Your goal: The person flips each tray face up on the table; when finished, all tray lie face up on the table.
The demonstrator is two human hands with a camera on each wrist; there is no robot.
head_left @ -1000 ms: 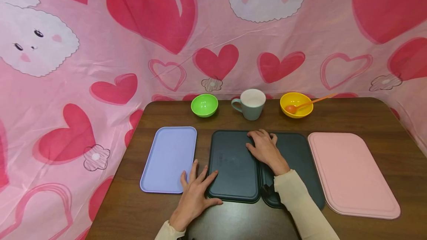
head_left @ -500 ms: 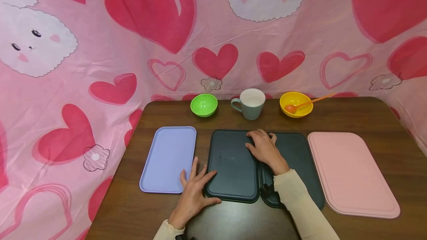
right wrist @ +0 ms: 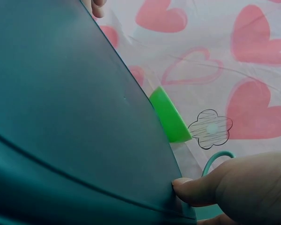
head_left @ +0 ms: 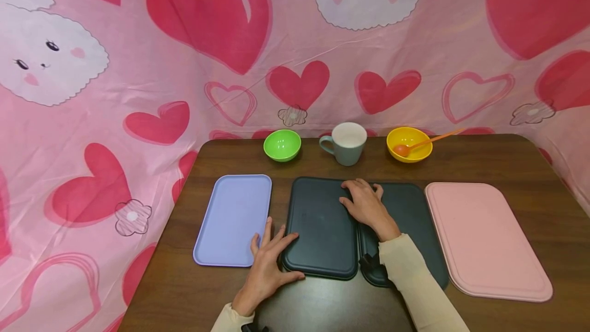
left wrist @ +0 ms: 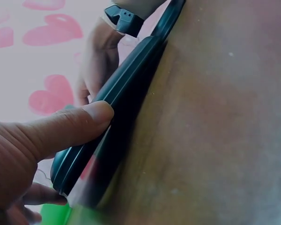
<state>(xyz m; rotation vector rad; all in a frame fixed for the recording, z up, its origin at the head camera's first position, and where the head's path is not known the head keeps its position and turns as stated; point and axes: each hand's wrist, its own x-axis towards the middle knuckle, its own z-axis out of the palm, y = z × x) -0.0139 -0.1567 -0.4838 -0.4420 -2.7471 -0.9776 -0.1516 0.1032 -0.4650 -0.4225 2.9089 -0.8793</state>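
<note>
Two dark green trays lie side by side at the table's middle. My left hand (head_left: 265, 269) holds the near left corner of the left dark green tray (head_left: 318, 229); in the left wrist view its thumb (left wrist: 96, 115) lies along the edge, with a dark band beneath that edge. My right hand (head_left: 366, 208) grips the same tray's far right corner, its thumb (right wrist: 189, 190) against the edge in the right wrist view. Under my right forearm, the other dark green tray (head_left: 407, 219) is partly hidden.
A light blue tray (head_left: 235, 219) lies left, a pink tray-like board (head_left: 484, 240) right. Along the back of the table (head_left: 226, 158) stand a green bowl (head_left: 282, 146), a grey-green mug (head_left: 349, 147) and a yellow bowl (head_left: 421, 157) with an orange spoon (head_left: 435, 139). A heart-print cloth hangs behind.
The left dark green tray has shifted slightly left and away from me, its far edge now a little higher in view. My left hand has moved slightly left; the right hand stays nearly in place.
</note>
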